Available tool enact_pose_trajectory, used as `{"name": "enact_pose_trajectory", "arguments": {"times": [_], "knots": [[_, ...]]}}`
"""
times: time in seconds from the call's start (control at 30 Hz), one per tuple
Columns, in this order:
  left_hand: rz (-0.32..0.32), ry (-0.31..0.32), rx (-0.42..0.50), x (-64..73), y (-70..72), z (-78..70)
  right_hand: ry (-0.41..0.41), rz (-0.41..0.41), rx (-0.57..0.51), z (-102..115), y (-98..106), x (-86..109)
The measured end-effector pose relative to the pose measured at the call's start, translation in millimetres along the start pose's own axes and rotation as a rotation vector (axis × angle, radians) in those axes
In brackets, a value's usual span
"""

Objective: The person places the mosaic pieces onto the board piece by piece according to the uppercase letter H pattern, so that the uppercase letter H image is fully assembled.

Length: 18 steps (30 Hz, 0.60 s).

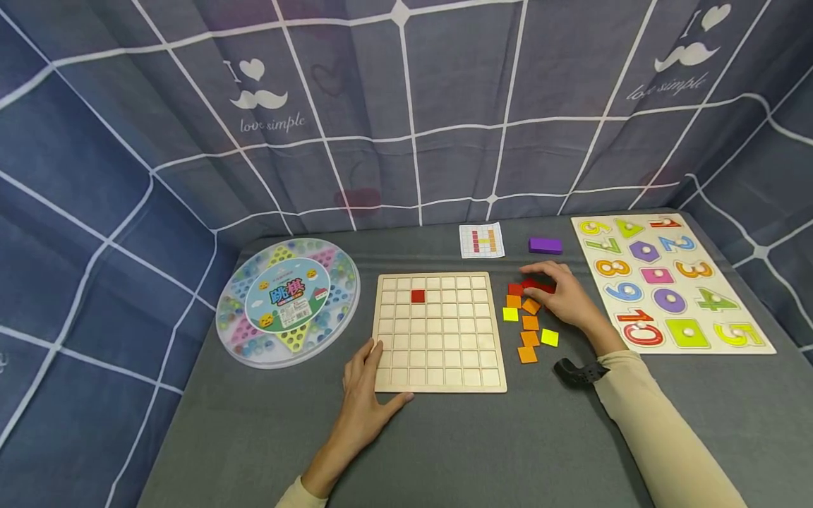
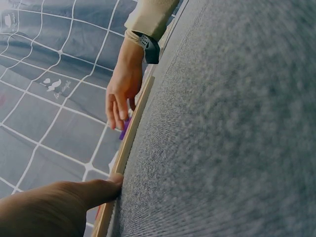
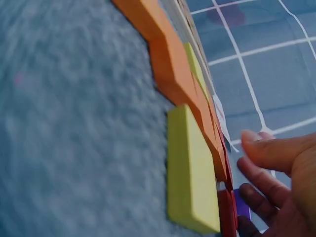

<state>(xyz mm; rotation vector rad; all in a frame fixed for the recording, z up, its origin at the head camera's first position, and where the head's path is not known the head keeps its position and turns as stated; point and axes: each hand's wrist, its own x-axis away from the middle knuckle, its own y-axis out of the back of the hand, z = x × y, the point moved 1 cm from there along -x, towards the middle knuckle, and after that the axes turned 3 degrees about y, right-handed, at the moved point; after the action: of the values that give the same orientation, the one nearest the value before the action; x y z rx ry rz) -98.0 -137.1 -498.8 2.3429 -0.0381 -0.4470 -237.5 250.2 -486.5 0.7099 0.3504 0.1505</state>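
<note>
A wooden grid board (image 1: pixel 438 346) lies flat, with one red square tile (image 1: pixel 418 296) in a cell near its top. My left hand (image 1: pixel 363 395) rests at the board's lower left corner, fingers along the left edge and thumb at the front edge. In the left wrist view the thumb (image 2: pixel 101 191) touches the board's rim. To the right of the board my right hand (image 1: pixel 565 293) reaches over red tiles (image 1: pixel 516 289), partly hiding them. Its thumb and fingers stand apart in the right wrist view, with no tile between them. Orange tiles (image 1: pixel 530 323) and yellow tiles (image 1: pixel 550 338) lie nearby.
A small printed pattern card (image 1: pixel 482 241) and a purple block (image 1: pixel 545 245) lie behind the tiles. At the left sits a round marble game box (image 1: pixel 288 303); at the right, a number puzzle board (image 1: pixel 673 282). Patterned cloth (image 1: pixel 356 92) hangs around the table.
</note>
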Motion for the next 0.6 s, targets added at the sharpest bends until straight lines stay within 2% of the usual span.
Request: {"name": "enact_pose_trajectory", "arguments": {"times": [0.2,0.37,0.6], "knots": [[0.011,0.021,-0.017,-0.6,-0.6,0.9,-0.039,0.05,-0.034,-14.2,1.8,1.7],[0.015,0.024,-0.017,-1.4,-0.3,0.2,-0.075,0.052,-0.062,-19.6,2.6,0.3],[0.028,0.041,-0.019,-0.9,-0.5,0.6,-0.045,0.041,-0.053,-20.4,0.8,-0.6]]}}
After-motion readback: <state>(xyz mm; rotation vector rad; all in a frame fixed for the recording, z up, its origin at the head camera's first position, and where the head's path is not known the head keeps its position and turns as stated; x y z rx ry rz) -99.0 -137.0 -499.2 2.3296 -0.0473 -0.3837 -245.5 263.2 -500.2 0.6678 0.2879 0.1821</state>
